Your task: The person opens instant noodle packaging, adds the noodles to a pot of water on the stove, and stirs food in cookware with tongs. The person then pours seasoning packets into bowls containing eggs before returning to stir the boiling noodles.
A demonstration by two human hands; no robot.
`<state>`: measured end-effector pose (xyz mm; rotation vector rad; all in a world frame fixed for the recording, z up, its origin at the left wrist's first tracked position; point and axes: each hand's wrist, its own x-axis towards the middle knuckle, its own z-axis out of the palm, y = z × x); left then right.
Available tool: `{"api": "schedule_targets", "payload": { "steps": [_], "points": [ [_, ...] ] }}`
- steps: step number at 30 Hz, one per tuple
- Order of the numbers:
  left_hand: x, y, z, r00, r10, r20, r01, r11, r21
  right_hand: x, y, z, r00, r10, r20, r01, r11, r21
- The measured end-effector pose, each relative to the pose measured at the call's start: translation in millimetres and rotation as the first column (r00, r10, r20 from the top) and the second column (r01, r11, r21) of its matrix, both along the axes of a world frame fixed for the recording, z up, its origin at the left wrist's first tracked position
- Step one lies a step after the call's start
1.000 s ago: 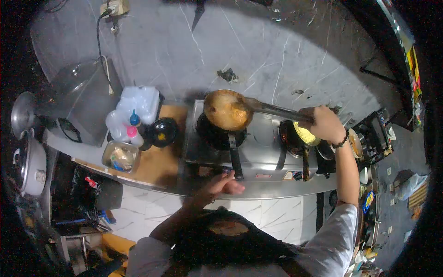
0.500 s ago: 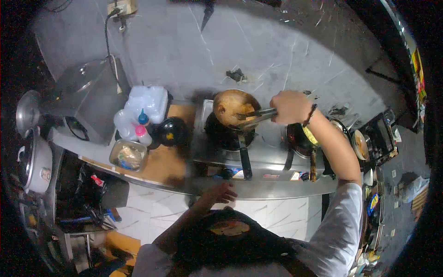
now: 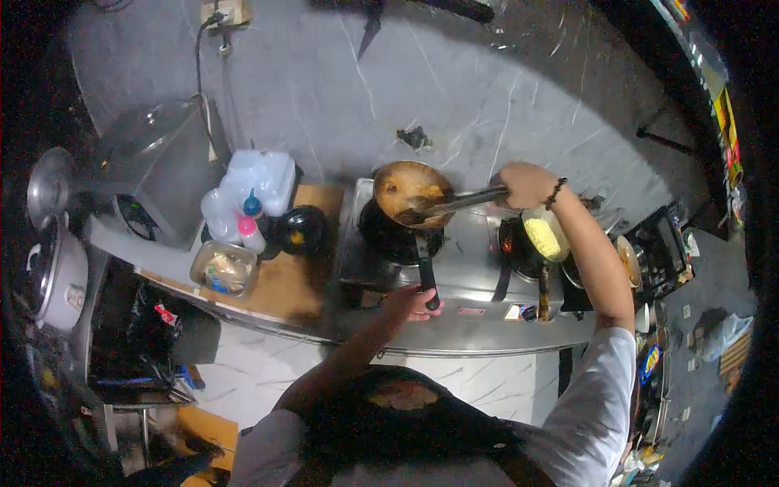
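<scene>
My right hand [image 3: 529,185], with a dark beaded bracelet at the wrist, is closed on metal tongs [image 3: 471,200]. The tongs' tips reach into a browned frying pan [image 3: 398,177], at a piece of reddish-orange food [image 3: 430,192]. This pan sits tilted on the left burner, its bowl toward the wall. Its black handle [image 3: 428,276] points at me, and my left hand [image 3: 415,303] has its fingers around the handle's end. On the right burner, under my right forearm, a second pan with a dark handle [image 3: 544,292] holds yellow food [image 3: 545,239].
Left of the steel stove [image 3: 479,280] are a black bowl [image 3: 302,230], a pink-capped bottle [image 3: 250,234], a blue-tipped bottle [image 3: 253,206], white foam boxes [image 3: 260,180] and a plastic tub [image 3: 224,269]. A rice cooker [image 3: 65,276] stands far left. More bowls [image 3: 626,261] stand right.
My left hand has moved up from near my body to the pan handle. My right hand has shifted slightly right and up with the tongs, whose tips remain in the pan.
</scene>
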<state>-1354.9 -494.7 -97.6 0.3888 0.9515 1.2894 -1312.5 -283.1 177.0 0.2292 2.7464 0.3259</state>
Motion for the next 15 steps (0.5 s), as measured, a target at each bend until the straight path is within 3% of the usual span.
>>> {"api": "schedule_targets", "payload": {
  "steps": [1, 4, 12, 15],
  "points": [
    [1, -3, 3, 1.0, 0.006, 0.001, -0.006, 1.0, 0.004, 6, 14, 0, 0.997, -0.071, 0.001, 0.07, 0.988, -0.137],
    [4, -15, 10, 0.995, 0.093, -0.044, -0.088, 0.992, 0.095, 26, 67, -22, 0.982, -0.188, -0.012, 0.178, 0.949, -0.261],
    [3, -12, 5, 0.995, 0.071, -0.065, -0.063, 0.99, 0.128, 59, 64, -15, 0.963, -0.154, -0.222, 0.07, 0.936, -0.345],
    [5, -11, 0, 0.995, 0.087, -0.04, -0.081, 0.987, 0.136, 59, 51, -6, 0.973, -0.15, -0.174, 0.099, 0.957, -0.272]
  ]
}}
